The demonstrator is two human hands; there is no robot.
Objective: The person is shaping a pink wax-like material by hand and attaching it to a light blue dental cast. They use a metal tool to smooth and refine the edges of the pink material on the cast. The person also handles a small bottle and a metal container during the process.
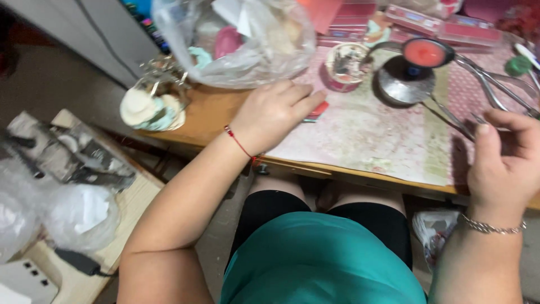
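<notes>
My left hand [274, 114] rests knuckles-up on the wooden table's [208, 112] edge, fingers loosely curled over a small red flat piece [318, 110] next to a clear plastic bag [242, 39]. My right hand [506, 160] is at the right, fingers bent toward the thin metal handles [450, 118] of a silver ladle [406, 84]; whether it grips them I cannot tell. A second metal spoon holding red wax-like material [424, 53] lies above the ladle.
A patterned mat [365, 135] covers the table. A small round cup [344, 65] stands behind it, red flat boxes [444, 25] at the back. A dish of pale pieces [152, 107] sits at the left corner. Bags and a power strip [25, 278] lie on a low stand.
</notes>
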